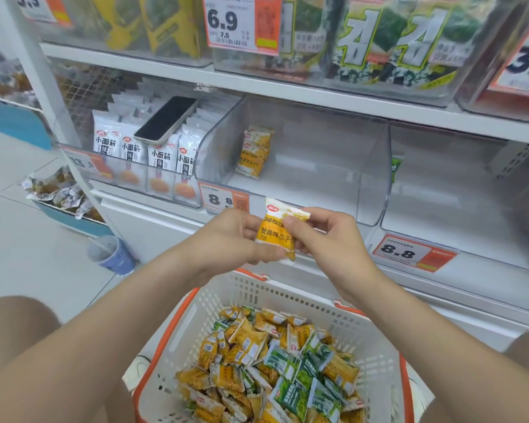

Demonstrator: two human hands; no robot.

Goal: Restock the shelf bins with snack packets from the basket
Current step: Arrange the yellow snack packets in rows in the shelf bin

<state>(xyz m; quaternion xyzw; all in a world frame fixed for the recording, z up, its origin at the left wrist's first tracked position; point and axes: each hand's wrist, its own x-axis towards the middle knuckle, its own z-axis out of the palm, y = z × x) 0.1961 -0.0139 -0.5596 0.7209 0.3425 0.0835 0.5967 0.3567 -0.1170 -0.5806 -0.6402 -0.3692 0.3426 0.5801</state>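
Note:
Both hands hold one yellow snack packet (276, 230) upright in front of the shelf, above the basket. My left hand (229, 236) grips its left edge and my right hand (327, 236) pinches its right side. Below them a white basket with orange rim (177, 325) holds several yellow and green packets (275, 361). The clear middle shelf bin (376, 178) holds a few yellow packets (255, 151) standing at its back left. The clear right bin (458, 209) shows a green packet (395, 167) at its left edge.
The left bin holds white packets (135, 151) with a phone (167, 119) lying on top. Price tags 8.8 (409, 253) hang on the shelf front. A blue cup with a straw (112, 254) and a blue tray of snacks (61, 193) stand on the floor at left.

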